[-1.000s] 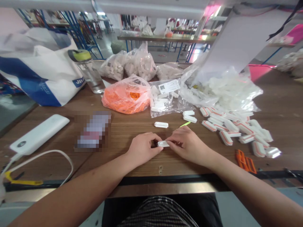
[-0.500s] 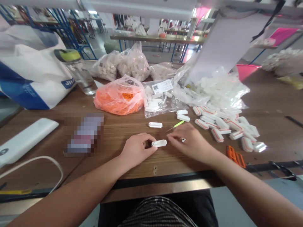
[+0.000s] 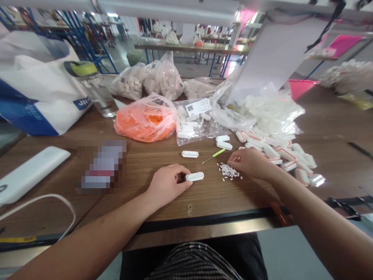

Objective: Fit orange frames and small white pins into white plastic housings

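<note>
Head view: left hand (image 3: 166, 181) holds white plastic part (image 3: 194, 176).

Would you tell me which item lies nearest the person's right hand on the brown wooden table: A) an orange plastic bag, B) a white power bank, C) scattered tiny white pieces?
C: the scattered tiny white pieces lie right beside the fingertips of the right hand.
</note>
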Motion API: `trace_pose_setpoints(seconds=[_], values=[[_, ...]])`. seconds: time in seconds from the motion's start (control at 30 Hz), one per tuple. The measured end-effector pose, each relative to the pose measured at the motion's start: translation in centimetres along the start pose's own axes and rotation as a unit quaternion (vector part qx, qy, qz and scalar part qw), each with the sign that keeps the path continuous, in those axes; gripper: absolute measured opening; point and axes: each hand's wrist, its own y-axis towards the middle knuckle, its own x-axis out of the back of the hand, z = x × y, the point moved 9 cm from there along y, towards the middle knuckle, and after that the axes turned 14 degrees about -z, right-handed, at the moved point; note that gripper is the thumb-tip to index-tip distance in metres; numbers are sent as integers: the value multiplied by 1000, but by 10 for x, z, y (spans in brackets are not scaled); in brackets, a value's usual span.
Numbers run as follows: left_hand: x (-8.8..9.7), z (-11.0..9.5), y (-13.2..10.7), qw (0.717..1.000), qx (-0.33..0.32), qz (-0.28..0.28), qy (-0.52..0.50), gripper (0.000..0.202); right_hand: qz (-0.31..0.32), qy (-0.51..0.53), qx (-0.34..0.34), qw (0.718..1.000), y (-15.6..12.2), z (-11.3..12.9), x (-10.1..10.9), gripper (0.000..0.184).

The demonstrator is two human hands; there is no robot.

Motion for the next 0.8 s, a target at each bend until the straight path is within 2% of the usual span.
trace_pose_setpoints(seconds=[0.2,0.43,0.63,0.73,0.8], values=[[0,-2,1,1000,-6,-4,-2,14,-16,19,-67,997,2,-20,7,22],[1,-1,0,1000,-4,-4,2,14,-7,82,1,997,5,-10,2,20],[1,-2,0,1000,4,3,-3,14,-5,10,41,999,2,0,6,18],[1,-2,0,1000,8,1,-4,14,-11,19,26,999,0,2,10,17],[1,-3,0,1000,11,-3,-7,15,-27,76,2,997,-2,9,12,15]])
